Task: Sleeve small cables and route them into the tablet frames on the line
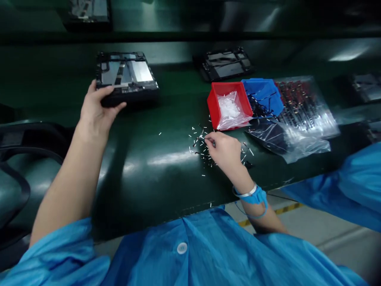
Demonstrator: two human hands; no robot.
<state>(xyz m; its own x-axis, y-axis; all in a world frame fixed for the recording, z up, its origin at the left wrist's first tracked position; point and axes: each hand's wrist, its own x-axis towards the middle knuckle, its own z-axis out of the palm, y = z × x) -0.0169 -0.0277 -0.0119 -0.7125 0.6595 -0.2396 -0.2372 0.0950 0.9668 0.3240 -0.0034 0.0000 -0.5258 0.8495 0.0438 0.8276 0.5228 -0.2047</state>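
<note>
My left hand (97,107) grips the near left corner of a black open device frame (126,77) lying on the dark green belt (154,167). My right hand (224,150), with a blue wrist strap, pinches a small part from a scatter of tiny white and dark pieces (198,143) on the belt. Just beyond that hand stands a red bin (214,104) lined with a clear bag of white parts.
A blue bin (263,95) with dark parts sits right of the red one, beside clear plastic bags (300,119). Other black frames (226,63) lie farther back. A blue sleeve of another person (351,190) is at the right. A black curved object (14,174) is at the left.
</note>
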